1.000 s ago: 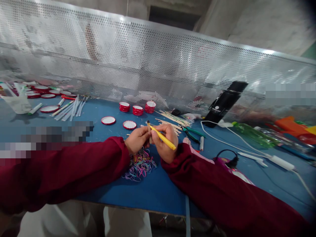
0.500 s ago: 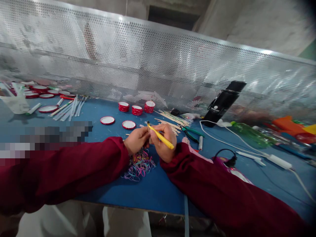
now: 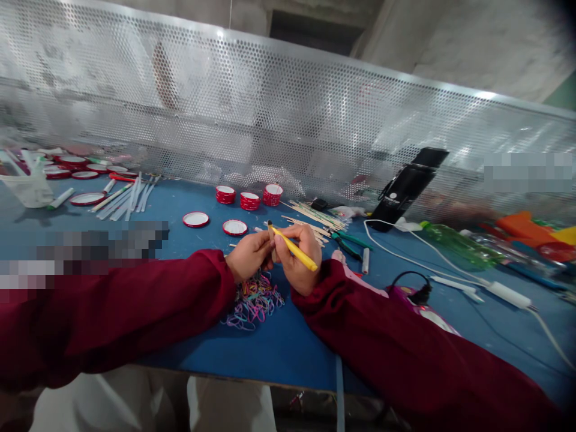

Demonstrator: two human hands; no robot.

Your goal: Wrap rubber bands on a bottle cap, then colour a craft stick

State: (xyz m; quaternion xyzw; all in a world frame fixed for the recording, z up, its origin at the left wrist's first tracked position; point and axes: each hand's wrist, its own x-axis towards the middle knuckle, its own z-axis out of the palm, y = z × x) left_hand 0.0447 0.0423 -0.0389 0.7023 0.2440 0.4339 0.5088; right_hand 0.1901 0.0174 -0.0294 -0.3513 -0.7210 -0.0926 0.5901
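My right hand (image 3: 300,255) grips a yellow pen (image 3: 297,252), its blunt end towards me and its other end at the left fingertips. Close against it, my left hand (image 3: 249,255) is closed in a pinch. A small dark-tipped piece (image 3: 270,225) shows at the meeting fingertips; what the left fingers hold is mostly hidden. Under both hands lies a heap of colourful rubber bands (image 3: 256,304) on the blue tabletop (image 3: 216,348). Just beyond the hands are two flat red-rimmed rings (image 3: 234,227) with white middles.
Three red rolls (image 3: 249,201) stand farther back. Thin wooden sticks (image 3: 310,217) and green-handled pliers (image 3: 346,245) lie right of them. A black bottle (image 3: 407,189) leans by the perforated metal screen (image 3: 288,108). White cable (image 3: 423,261) crosses the right side. Glue sticks (image 3: 130,198) lie left.
Both hands stay in the same place, fingertips together. The yellow pen has shifted only very slightly in the right hand.
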